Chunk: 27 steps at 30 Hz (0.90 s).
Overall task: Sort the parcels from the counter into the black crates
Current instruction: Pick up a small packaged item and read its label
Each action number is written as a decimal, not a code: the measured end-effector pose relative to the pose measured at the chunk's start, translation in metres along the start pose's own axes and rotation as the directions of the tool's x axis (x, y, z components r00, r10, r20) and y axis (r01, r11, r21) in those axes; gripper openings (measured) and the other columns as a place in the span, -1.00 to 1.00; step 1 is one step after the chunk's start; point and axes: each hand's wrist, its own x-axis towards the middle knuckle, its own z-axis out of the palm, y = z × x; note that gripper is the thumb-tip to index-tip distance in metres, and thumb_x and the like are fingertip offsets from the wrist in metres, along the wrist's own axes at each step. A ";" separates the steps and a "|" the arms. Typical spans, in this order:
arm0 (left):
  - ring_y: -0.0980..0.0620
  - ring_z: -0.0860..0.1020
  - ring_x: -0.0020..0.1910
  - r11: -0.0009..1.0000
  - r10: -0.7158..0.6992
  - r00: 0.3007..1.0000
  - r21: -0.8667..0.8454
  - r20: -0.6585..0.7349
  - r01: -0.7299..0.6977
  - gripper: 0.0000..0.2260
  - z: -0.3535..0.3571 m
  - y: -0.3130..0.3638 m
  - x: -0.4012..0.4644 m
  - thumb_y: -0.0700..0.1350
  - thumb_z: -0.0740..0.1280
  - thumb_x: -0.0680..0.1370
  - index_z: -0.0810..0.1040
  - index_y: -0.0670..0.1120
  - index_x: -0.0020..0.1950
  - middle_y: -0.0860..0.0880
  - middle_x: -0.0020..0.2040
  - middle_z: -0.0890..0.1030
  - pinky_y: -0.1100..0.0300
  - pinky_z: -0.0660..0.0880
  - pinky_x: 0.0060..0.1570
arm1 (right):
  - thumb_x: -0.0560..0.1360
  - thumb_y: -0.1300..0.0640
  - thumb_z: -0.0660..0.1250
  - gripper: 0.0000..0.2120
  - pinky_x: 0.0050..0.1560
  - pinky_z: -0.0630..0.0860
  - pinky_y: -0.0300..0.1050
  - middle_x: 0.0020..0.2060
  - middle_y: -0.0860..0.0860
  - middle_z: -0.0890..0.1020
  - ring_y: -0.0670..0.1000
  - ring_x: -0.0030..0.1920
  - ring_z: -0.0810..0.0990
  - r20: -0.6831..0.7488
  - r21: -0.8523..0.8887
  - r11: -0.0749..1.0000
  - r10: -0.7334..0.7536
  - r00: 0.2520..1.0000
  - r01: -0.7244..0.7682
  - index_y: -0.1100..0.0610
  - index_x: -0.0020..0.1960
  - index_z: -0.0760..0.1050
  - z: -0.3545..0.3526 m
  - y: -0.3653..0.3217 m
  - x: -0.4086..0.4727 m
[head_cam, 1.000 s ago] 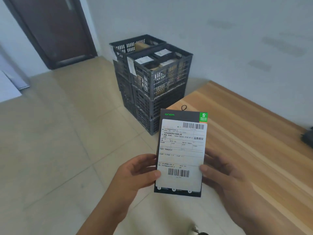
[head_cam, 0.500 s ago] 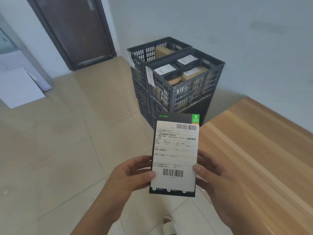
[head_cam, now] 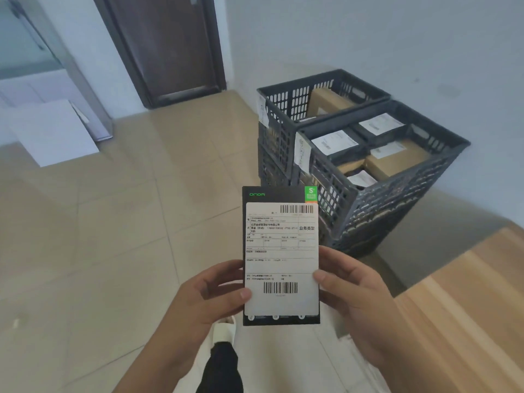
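Observation:
I hold a flat black parcel [head_cam: 280, 251] upright in front of me, its white shipping label with barcodes facing me. My left hand [head_cam: 209, 299] pinches its lower left edge, thumb on the label. My right hand [head_cam: 348, 296] grips the lower right edge. Beyond the parcel stand stacked black crates. The near top crate [head_cam: 397, 194] holds brown boxes and black labelled parcels. The far top crate [head_cam: 286, 109] holds a brown box.
The wooden counter [head_cam: 467, 302] fills the lower right. A dark door [head_cam: 170, 46] is at the back left, with white boards [head_cam: 54, 131] leaning by a metal frame. Tiled floor lies between me and the crates. My leg and shoe [head_cam: 224, 350] show below the parcel.
The view has swung left and closer to the crates, with the counter sliding off to the right. Both hands keep the same hold on the parcel. My foot has come into view.

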 end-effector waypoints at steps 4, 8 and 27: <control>-0.19 0.68 0.17 1.000 0.006 0.999 -0.018 0.048 -0.005 -0.51 -0.048 0.031 0.075 -0.15 0.51 0.37 0.63 -0.12 0.31 -0.12 0.19 0.71 -0.13 0.56 0.26 | 0.57 0.42 0.30 -0.68 0.17 0.60 0.16 0.11 0.10 0.75 0.18 0.08 0.74 -0.072 0.005 1.000 0.008 0.997 -0.008 0.14 0.20 0.66 0.051 -0.015 0.068; -0.16 0.69 0.16 1.000 -0.002 0.995 -0.024 0.101 0.004 -0.52 -0.096 0.071 0.140 -0.15 0.50 0.37 0.63 -0.10 0.30 -0.11 0.19 0.72 -0.02 0.60 0.16 | 0.57 0.39 0.32 -0.70 0.24 0.56 0.26 0.15 0.13 0.73 0.28 0.16 0.69 -0.122 0.041 0.999 0.041 0.992 -0.037 0.13 0.17 0.70 0.101 -0.038 0.132; -0.12 0.72 0.10 0.987 -0.113 0.929 0.147 0.352 0.065 -0.40 -0.124 0.191 0.438 -0.09 0.58 0.28 0.60 -0.04 0.33 -0.07 0.17 0.72 0.08 0.67 -0.08 | 0.60 0.35 0.32 -0.75 -0.03 0.62 -0.09 0.08 0.07 0.76 0.14 0.11 0.74 -0.299 0.164 0.984 0.111 0.948 -0.063 0.16 0.20 0.63 0.129 -0.093 0.375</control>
